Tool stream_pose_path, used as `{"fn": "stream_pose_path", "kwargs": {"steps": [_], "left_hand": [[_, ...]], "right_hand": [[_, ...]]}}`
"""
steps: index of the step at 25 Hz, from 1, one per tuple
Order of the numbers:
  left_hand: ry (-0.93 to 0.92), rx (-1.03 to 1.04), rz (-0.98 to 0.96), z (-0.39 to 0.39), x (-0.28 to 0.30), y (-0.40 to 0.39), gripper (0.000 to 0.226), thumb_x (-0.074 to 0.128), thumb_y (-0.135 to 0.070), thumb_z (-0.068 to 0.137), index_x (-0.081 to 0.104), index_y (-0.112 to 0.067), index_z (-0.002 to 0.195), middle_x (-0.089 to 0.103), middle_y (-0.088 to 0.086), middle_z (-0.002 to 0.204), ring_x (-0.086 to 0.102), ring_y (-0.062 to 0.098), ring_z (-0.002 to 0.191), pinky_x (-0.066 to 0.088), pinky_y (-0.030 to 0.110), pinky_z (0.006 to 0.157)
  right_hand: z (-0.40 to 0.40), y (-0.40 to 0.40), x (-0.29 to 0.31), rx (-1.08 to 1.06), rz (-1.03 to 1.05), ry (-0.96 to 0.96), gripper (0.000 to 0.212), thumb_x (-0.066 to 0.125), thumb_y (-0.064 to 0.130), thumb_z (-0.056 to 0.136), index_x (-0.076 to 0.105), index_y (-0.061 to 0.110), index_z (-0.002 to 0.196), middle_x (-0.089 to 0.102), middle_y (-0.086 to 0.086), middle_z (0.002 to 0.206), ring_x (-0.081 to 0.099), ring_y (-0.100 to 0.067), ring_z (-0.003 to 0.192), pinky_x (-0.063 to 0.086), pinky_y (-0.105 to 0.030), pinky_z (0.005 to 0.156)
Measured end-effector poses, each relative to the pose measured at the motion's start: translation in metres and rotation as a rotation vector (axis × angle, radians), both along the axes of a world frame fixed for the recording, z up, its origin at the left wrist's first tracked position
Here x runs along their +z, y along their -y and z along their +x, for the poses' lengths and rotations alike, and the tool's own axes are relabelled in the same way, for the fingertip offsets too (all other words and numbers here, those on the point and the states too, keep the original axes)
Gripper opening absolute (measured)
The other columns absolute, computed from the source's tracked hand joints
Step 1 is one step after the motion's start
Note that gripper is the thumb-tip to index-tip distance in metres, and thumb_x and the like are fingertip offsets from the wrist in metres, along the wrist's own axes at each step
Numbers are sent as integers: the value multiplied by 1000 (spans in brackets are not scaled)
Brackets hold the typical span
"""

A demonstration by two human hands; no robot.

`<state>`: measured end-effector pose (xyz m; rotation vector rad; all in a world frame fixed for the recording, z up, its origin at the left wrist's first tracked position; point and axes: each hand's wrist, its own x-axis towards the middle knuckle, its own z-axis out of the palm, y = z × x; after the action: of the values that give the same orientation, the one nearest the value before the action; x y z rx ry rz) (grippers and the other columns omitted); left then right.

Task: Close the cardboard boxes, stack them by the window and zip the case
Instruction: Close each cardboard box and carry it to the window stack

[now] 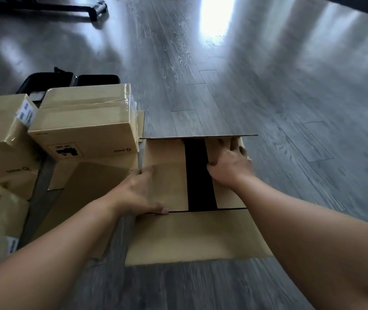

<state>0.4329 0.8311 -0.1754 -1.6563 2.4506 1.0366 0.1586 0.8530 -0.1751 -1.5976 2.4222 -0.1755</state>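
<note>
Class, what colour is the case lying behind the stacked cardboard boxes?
The case is black, as seen in the head view, its only view.

Matt brown cardboard box (178, 233) at centre; glossy grey wood-grain floor (268, 97) reflecting light at 12 o'clock; shiny clear tape (102, 101) across cardboard at 10 o'clock.

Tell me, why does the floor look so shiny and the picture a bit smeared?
Head view: window light glares white off the floor; edges smear with motion blur, and the wide lens bends the planks; the open box and both hands, left and right, stay fairly sharp; the box gap is black.
</note>
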Motion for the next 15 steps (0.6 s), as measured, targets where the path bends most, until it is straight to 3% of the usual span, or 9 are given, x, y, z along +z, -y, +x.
{"fn": "stream_pose_path", "kwargs": {"steps": [4,7,11,15], "left_hand": [[-43,7,17,0,-1,2,120,87,-69,36,28,-45,139,40,-8,134,43,15,125,42,31,105],[-57,-5,8,1,-4,5,111,89,-65,41,31,-41,132,42,-8,127,43,14,122,40,26,102],[-39,-32,6,3,-4,8,140,89,-67,45,16,-26,157,35,0,146,32,18,139,27,23,109],[1,-42,14,2,-2,9,146,88,-70,44,9,-25,159,30,5,152,29,23,144,29,31,116]], "right_hand": [[8,34,-1,30,-47,69,79,61,39,86,19,33,152,-2,-2,168,6,-44,151,27,-66,111],[0,55,-3,5,3,96,86,61,38,87,10,33,156,-10,8,168,-3,-39,153,19,-64,116],[-11,60,-18,17,84,54,93,54,45,85,1,30,160,-11,17,167,-9,-34,154,7,-60,119],[-15,59,-21,45,114,-19,98,51,56,80,1,32,161,-4,17,168,-6,-32,154,9,-58,117]]}}
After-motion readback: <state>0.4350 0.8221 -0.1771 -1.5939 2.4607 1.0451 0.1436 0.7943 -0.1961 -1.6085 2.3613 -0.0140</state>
